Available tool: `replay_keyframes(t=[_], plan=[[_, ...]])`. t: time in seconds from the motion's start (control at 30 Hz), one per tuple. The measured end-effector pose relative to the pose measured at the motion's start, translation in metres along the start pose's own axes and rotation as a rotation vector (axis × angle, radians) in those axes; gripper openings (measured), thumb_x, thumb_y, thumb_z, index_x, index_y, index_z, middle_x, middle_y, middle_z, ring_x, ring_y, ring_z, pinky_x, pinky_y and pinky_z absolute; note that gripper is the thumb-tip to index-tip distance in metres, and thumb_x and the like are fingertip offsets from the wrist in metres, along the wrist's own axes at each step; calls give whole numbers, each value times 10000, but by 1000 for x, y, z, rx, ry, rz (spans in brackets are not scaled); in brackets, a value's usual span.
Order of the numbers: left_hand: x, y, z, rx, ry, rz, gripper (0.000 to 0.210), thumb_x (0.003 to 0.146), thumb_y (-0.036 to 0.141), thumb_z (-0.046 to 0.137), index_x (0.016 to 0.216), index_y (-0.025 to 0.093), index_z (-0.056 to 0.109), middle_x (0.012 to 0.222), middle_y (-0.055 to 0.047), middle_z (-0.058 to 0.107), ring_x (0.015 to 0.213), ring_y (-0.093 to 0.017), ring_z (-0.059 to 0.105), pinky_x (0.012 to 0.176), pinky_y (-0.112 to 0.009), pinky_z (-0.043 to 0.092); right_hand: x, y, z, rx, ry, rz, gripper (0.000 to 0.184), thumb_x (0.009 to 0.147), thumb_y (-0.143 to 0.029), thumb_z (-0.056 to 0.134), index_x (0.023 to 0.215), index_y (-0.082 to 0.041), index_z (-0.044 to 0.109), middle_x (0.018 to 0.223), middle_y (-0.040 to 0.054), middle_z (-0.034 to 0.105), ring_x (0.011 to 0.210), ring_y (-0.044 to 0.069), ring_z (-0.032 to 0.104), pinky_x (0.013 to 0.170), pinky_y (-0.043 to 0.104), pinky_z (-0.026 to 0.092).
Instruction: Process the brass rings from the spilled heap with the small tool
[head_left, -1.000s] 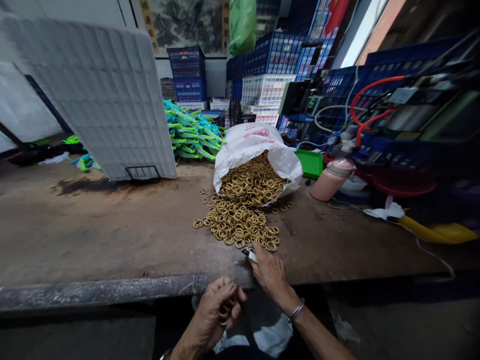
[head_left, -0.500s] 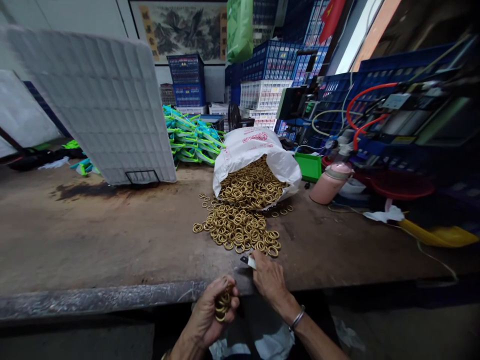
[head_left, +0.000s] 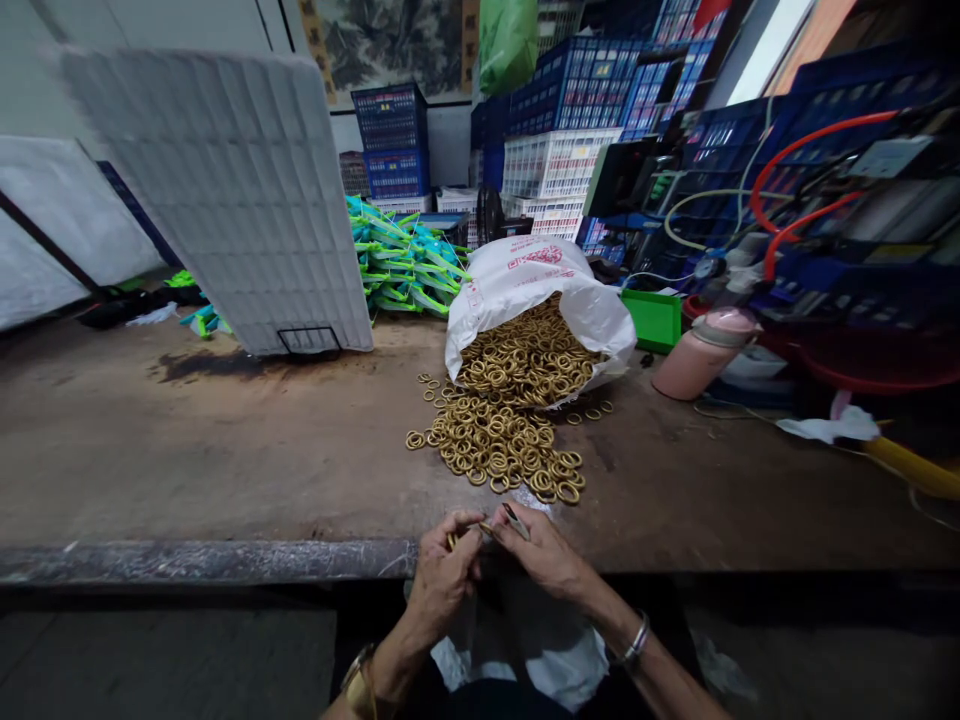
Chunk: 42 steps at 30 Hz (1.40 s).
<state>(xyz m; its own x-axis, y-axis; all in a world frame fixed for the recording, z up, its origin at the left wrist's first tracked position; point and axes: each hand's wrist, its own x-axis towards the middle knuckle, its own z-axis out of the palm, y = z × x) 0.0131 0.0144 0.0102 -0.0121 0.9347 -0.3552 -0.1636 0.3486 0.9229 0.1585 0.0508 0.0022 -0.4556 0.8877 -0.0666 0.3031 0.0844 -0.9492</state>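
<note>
My left hand (head_left: 444, 570) is closed around gold-coloured rings, mostly hidden by the fingers, with one ring (head_left: 487, 529) showing at the fingertips. My right hand (head_left: 546, 548) meets it there, fingers bent, gripping a small knife (head_left: 515, 521) with a dark blade and a pale handle. Whether the blade touches the ring I cannot tell. Both hands are over the table's front edge. Just beyond them lies a loose pile of gold-coloured rings (head_left: 501, 445), spilling from the mouth of a white sack (head_left: 517, 265) that lies on its side.
A tall pale ribbed panel (head_left: 232, 200) stands on the wooden table (head_left: 300, 460) at left. Behind it are bright green and blue pieces (head_left: 409, 265). To the right are a green tray (head_left: 651, 320), a pink bottle (head_left: 701, 355) and red hoses (head_left: 780, 225). Stacked crates (head_left: 562, 165) rise behind.
My hands have come together, and a ring now shows between the fingertips. The left hand has turned, hiding most of its rings. The camera view has shifted slightly left and down.
</note>
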Motion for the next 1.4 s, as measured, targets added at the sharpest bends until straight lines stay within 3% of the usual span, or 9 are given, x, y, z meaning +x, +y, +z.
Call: replay_keyframes(t=[0.13, 0.37, 0.7, 1.23, 1.4], plan=[[1, -2, 0, -8, -20, 24, 295, 667, 437, 589, 726, 153, 538, 371, 86, 412, 307, -45, 311, 336, -163, 225, 0, -1, 5, 47, -9, 13, 297, 785, -446, 453, 690, -165, 453, 608, -49, 400, 582, 86, 373, 554, 205, 318], [3, -11, -3, -54, -40, 76, 267, 725, 424, 549, 737, 160, 507, 395, 83, 418, 324, -38, 301, 345, -154, 226, 3, 4, 15, 104, 87, 97, 274, 791, -434, 425, 701, -176, 442, 532, -70, 373, 481, 71, 325, 460, 192, 278], [2, -15, -4, -75, -122, 20, 225, 741, 380, 530, 709, 158, 511, 445, 63, 455, 318, -36, 320, 311, -146, 227, 7, -2, 18, 45, 182, 120, 221, 738, -382, 449, 644, -182, 435, 533, -60, 392, 497, 85, 366, 482, 202, 303], [-4, -11, -5, -133, -185, -34, 324, 709, 473, 557, 703, 155, 490, 494, 59, 469, 337, -26, 358, 320, -135, 249, 6, -4, 20, 101, 113, 111, 256, 783, -396, 401, 675, -173, 466, 538, -50, 417, 507, 93, 391, 492, 208, 318], [-4, -12, -6, -165, -171, -18, 315, 721, 467, 548, 703, 160, 479, 495, 59, 469, 333, -27, 342, 326, -144, 236, 5, 0, 16, -147, 221, 66, 198, 798, -298, 370, 675, -182, 474, 558, -32, 442, 525, 105, 412, 509, 210, 309]])
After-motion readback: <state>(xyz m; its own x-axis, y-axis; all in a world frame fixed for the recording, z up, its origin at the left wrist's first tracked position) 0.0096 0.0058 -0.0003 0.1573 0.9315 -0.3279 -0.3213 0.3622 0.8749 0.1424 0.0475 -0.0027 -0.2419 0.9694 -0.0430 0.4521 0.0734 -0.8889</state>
